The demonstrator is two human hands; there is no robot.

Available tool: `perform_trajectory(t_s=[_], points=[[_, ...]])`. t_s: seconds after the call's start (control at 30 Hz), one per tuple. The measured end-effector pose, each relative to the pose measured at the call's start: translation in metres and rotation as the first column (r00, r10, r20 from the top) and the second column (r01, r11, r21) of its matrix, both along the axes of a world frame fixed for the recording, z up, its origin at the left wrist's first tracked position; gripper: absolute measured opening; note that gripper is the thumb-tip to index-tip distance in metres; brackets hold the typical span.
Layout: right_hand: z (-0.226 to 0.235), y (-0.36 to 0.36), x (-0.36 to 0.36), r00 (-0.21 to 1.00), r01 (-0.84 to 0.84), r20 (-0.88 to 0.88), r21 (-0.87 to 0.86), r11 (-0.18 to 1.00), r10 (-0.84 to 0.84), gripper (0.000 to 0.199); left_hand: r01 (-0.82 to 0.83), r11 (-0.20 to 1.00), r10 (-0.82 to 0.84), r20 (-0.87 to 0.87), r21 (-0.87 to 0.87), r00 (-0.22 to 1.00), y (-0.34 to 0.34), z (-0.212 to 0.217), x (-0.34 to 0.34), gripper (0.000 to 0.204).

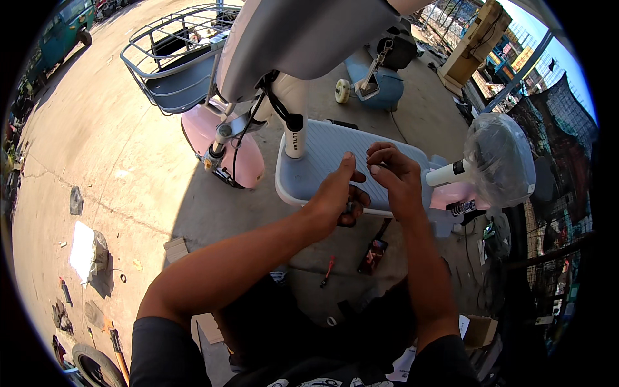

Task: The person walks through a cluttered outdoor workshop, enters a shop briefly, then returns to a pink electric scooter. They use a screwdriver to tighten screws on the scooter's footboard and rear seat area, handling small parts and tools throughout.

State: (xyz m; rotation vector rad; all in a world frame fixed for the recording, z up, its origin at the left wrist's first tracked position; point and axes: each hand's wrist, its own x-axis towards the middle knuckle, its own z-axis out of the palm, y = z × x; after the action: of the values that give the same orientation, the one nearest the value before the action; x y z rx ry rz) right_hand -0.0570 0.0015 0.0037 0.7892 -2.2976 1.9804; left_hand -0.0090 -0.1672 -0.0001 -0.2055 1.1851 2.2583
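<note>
Both my hands are raised over the grey ridged footboard (361, 151) of a pink and white electric scooter. My left hand (338, 193) has its thumb up and its fingers curled; a small shiny bit shows between them, too little to name. Close beside it, apart by a small gap, my right hand (398, 175) pinches thumb and fingertips together. Something small and dark seems to be at those fingertips, but its kind cannot be made out. The scooter's white steering column (295, 126) rises left of my hands, and the white seat post (445, 174) stands to the right.
A wire basket (174, 84) and the pink front fender (248, 161) are at the left. The plastic-wrapped seat (500, 161) is at the right. On the ground below lie a red-handled tool (329, 271) and a phone (373, 256). A tyre (97, 364) lies at lower left.
</note>
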Motion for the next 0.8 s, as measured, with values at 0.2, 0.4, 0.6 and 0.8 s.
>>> perform_trajectory(t_s=[0.2, 0.4, 0.6, 0.8], points=[[0.03, -0.018, 0.035, 0.931, 0.08, -0.342, 0.538, 0.839, 0.13, 0.014, -0.057, 0.998, 0.058, -0.022, 0.033, 0.998, -0.003, -0.011, -0.003, 0.06], [0.029, -0.019, 0.042, 0.959, 0.064, -0.259, 0.589, 0.806, 0.113, 0.014, -0.023, 0.997, 0.024, -0.015, 0.075, 1.0, -0.003, -0.01, -0.003, 0.061], [0.029, -0.013, 0.039, 0.989, -0.082, -0.078, 0.425, 0.901, 0.127, 0.015, -0.039, 0.993, 0.039, -0.003, 0.114, 0.999, -0.005, -0.01, -0.004, 0.059], [0.022, -0.012, 0.003, 0.997, 0.032, 0.064, 0.058, 0.998, -0.036, 0.017, -0.052, 0.998, 0.052, 0.006, -0.032, 0.999, -0.006, 0.003, 0.007, 0.054]])
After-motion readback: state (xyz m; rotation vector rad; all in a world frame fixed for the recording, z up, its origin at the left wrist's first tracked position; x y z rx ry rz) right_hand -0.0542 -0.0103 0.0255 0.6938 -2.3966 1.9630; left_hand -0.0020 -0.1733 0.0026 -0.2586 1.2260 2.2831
